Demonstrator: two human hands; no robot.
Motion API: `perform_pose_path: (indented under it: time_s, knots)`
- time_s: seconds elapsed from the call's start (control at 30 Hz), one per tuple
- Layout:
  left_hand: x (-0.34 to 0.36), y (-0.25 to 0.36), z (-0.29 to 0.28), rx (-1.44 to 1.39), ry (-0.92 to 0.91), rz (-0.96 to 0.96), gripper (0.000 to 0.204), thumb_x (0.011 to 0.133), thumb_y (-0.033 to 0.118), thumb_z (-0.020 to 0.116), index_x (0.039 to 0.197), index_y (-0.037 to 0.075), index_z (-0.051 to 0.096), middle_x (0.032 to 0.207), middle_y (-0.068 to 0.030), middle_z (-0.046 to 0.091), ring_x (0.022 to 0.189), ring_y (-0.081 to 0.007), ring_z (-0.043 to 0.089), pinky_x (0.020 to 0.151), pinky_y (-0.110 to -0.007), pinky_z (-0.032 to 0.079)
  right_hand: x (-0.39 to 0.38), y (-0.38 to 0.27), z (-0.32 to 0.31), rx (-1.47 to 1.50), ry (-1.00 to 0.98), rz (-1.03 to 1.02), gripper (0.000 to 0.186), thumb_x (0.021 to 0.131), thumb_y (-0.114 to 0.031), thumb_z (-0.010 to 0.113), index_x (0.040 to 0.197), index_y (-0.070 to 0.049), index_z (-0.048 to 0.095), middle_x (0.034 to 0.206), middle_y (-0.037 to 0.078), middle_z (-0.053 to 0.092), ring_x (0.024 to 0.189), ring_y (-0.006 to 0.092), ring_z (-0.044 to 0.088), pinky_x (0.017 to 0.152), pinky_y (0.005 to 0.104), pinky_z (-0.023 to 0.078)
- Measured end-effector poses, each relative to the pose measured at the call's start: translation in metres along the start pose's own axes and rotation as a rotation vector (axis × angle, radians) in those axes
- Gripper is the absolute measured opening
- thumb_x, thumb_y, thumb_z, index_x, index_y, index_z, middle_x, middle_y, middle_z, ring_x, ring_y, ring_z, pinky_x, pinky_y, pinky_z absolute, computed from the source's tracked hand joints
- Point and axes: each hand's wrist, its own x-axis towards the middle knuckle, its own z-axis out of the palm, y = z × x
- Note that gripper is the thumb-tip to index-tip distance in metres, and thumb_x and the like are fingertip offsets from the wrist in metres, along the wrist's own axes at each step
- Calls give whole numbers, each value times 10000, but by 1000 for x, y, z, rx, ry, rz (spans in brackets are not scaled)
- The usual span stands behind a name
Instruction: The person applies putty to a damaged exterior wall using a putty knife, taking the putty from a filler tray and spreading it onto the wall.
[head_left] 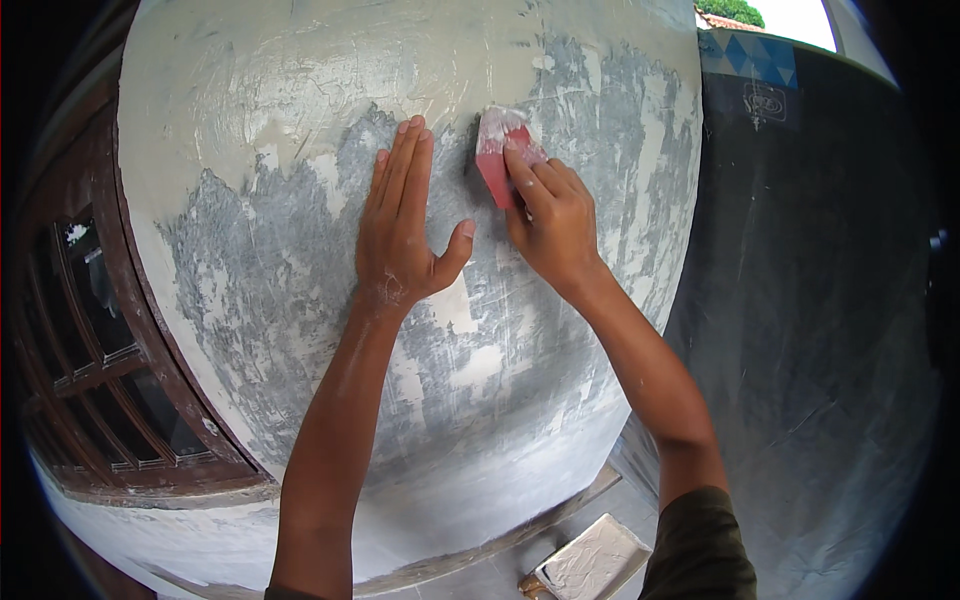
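A wall (250, 90) fills the middle, cream and smooth at the top and mottled grey with white patches below. My left hand (400, 220) rests open against the wall, fingers pointing up at the cream layer's ragged lower edge, thumb out to the side. My right hand (555, 215) grips a pink scraper (492, 170) smeared with white paste, held at the wall a little right of my left hand. My fingertips lie over the scraper's face.
A brown wooden window (115, 370) with glass panes is on the left. A dark panel or wall (810, 300) with a blue-patterned strip stands on the right. On the tiled floor (480, 570) below sits a tray of whitish paste (590, 555).
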Motion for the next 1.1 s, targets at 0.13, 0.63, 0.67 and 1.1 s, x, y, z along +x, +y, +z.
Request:
perform_pose_path:
  time_s: [0.13,0.63,0.67,1.1]
  knots:
    - [2,2,3,19,-3,18,764,903,292,558,1545,-29,294,1578,-267,353,1479,-422,329,1189,-608,226,69,44,11,-157,158,-34,538,703,22,718,1233,-49,654,871,68,659,818,270,626,722,396,530]
    - [-1,-1,0,6,3,6,763,917,312,553,1547,-30,291,1571,-268,362,1474,-423,337,1193,-593,229,-20,-12,4,57,-150,47,607,679,17,699,1279,27,610,908,128,640,880,311,627,797,424,510]
    - [0,-1,0,5,8,12,763,918,313,552,1549,-28,290,1572,-266,363,1473,-424,338,1194,-592,228,-18,-16,-1,115,-126,41,613,673,18,704,1279,19,612,896,128,637,863,310,624,783,423,513]
    - [3,2,5,6,8,8,756,916,309,547,1544,-31,300,1574,-263,362,1477,-419,335,1192,-602,226,63,60,21,-272,12,11,511,750,-13,699,1253,11,613,947,120,683,941,326,647,820,434,534]
